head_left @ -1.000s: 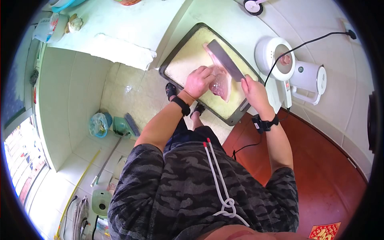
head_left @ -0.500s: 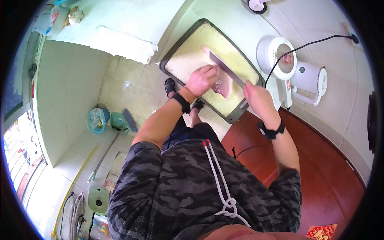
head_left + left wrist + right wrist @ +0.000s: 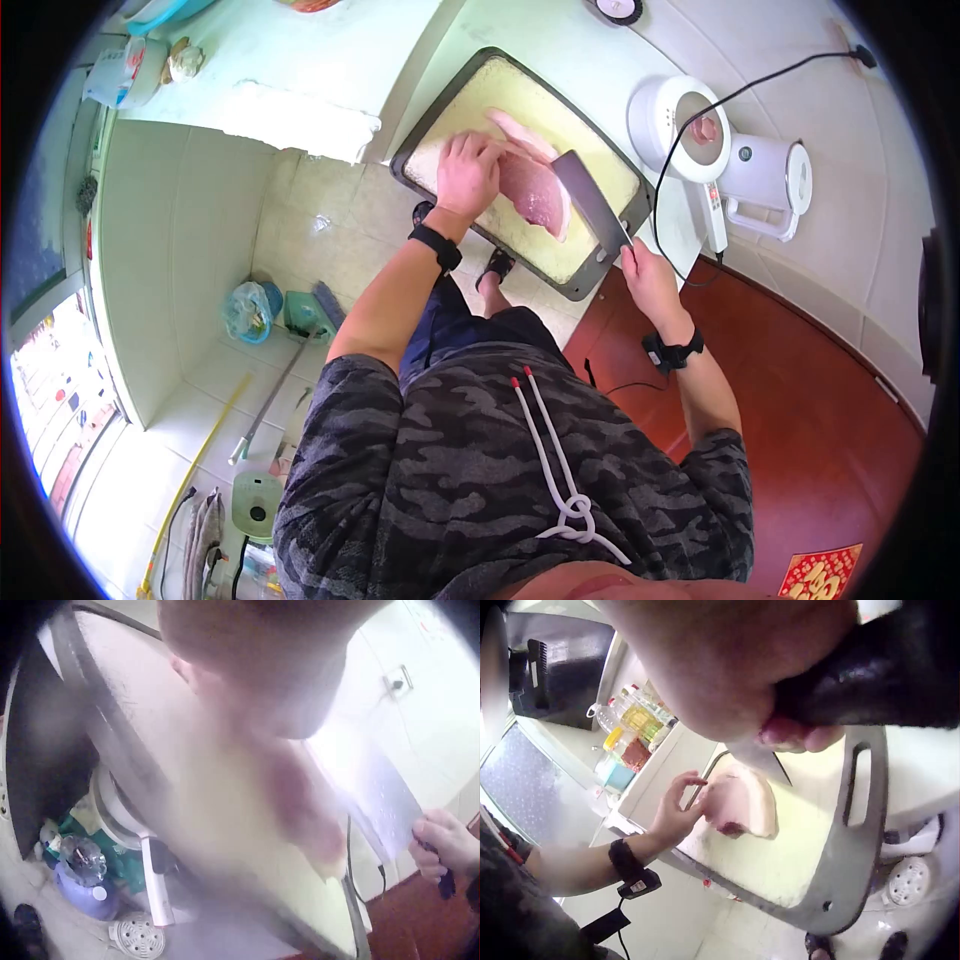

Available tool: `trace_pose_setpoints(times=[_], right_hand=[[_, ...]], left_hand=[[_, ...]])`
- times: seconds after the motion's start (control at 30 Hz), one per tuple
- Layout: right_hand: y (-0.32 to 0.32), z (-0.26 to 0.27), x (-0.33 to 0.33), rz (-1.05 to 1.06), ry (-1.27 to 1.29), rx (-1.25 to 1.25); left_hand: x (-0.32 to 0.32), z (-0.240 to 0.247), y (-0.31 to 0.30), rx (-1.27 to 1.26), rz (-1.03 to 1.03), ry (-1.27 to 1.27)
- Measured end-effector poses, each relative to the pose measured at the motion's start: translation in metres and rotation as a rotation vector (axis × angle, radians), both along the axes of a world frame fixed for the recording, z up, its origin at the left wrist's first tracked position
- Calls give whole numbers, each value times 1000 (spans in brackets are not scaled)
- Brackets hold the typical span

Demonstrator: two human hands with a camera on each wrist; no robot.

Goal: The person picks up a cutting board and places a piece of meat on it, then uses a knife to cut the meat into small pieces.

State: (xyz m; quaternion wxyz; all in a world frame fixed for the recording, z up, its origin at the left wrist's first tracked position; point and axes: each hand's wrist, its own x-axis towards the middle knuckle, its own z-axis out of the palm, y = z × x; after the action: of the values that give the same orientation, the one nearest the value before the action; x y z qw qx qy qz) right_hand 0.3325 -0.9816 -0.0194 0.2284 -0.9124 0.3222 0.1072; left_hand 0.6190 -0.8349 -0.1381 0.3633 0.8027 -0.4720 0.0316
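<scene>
A slab of raw pink meat [image 3: 537,192] with a pale fatty edge lies on the cutting board [image 3: 455,118]. At its left end, my left hand [image 3: 466,176] touches the meat with bent fingers; the right wrist view shows a gap between thumb and forefinger of this left hand [image 3: 676,816]. My right hand [image 3: 652,284] grips the handle of a cleaver [image 3: 590,200], whose broad blade slants beside the meat's right edge. In the left wrist view the blade [image 3: 386,795] is raised on edge, and the right hand [image 3: 448,847] is round its dark handle. The meat there is blurred.
Right of the board stand a white round cooker [image 3: 690,130] and a white kettle [image 3: 765,180], with a black cord [image 3: 735,93] across them. A white counter [image 3: 300,60] lies at upper left. Bottles [image 3: 639,718] show in the right wrist view.
The cleaver has come off the meat, moving right and toward the body with my right hand. My left hand has shifted left, baring more of the meat.
</scene>
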Motion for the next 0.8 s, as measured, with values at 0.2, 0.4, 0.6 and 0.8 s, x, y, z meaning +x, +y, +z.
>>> trace_pose_setpoints(times=[0.2, 0.4, 0.6, 0.8], right_hand=[[56, -38, -8, -343, -271, 44], [87, -59, -8, -392, -271, 19], [109, -70, -4, -448, -412, 45], [104, -85, -6, -501, -438, -15]], left_hand=[[-34, 17, -2, 37, -594, -100], [-48, 3, 1, 42, -658, -195], [-67, 3, -8, 53, -541, -197], [-72, -3, -12, 4, -469, -226]])
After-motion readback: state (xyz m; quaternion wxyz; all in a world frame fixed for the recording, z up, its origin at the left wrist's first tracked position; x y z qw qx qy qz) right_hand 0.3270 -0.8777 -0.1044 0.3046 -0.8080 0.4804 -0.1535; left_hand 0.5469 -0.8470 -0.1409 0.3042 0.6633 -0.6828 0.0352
